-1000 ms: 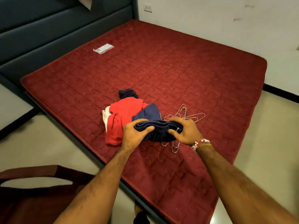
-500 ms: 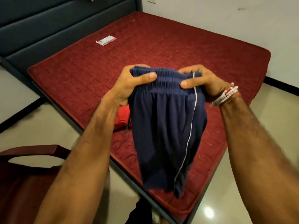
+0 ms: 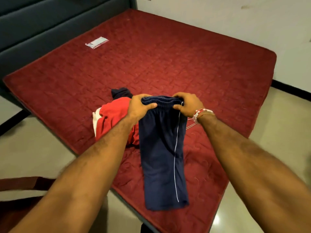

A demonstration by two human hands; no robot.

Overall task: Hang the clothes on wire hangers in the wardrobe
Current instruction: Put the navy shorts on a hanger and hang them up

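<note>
Over mattress [image 3: 168, 56] edge: left hand [image 3: 138, 106] and right hand [image 3: 188, 103] pinch waistband of shorts [image 3: 161, 157], legs pointing toward person; hangers [image 3: 191, 126] just beside right wrist, so right hand nearer.

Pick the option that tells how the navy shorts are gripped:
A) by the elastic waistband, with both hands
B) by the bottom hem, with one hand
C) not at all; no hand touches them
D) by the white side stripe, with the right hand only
A: the left hand and the right hand each pinch an end of the gathered waistband of the navy shorts, thumbs on the near side.
</note>
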